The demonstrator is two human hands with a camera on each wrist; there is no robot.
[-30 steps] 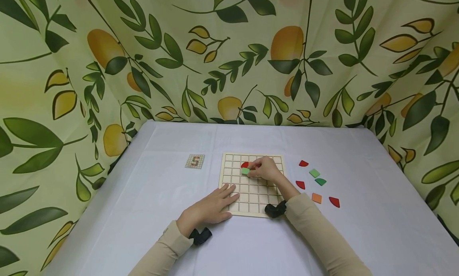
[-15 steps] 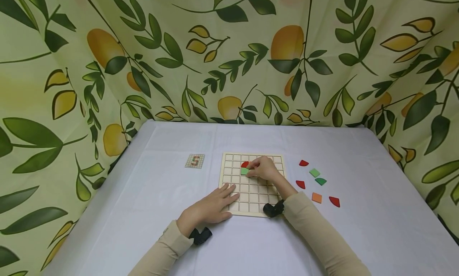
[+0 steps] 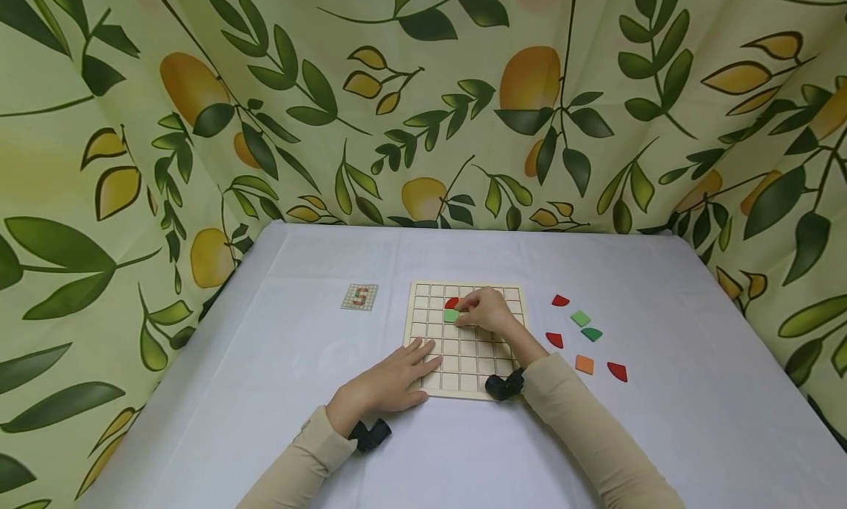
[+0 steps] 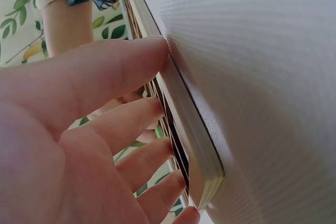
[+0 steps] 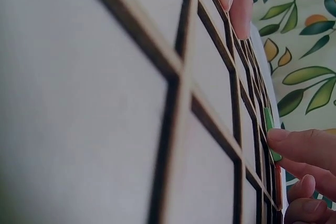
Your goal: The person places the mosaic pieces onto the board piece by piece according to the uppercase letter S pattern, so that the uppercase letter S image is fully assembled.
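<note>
In the head view, a wooden grid board (image 3: 466, 347) lies on the white table. A light green square tile (image 3: 451, 315) sits flat in one of its cells, and a red quarter-round tile (image 3: 451, 303) is in the cell just behind it. My right hand (image 3: 486, 310) reaches over the board, thumb and forefinger at the right edges of these two tiles. The right wrist view shows a fingertip pressing the green tile (image 5: 272, 132). My left hand (image 3: 390, 380) rests with spread fingers on the board's front left edge; the left wrist view shows the thumb against the board's side (image 4: 191, 129).
Right of the board lie several loose tiles: red quarter-rounds (image 3: 617, 372), a light green square (image 3: 581, 319), a dark green quarter-round (image 3: 592, 335) and an orange square (image 3: 584, 365). A small pattern card (image 3: 360, 297) lies left of the board. A leaf-print curtain (image 3: 423, 126) hangs behind.
The green square tile has shifted slightly left and gone from tilted to flat in its cell. My right hand has moved slightly left with it; my left hand has stayed put.
</note>
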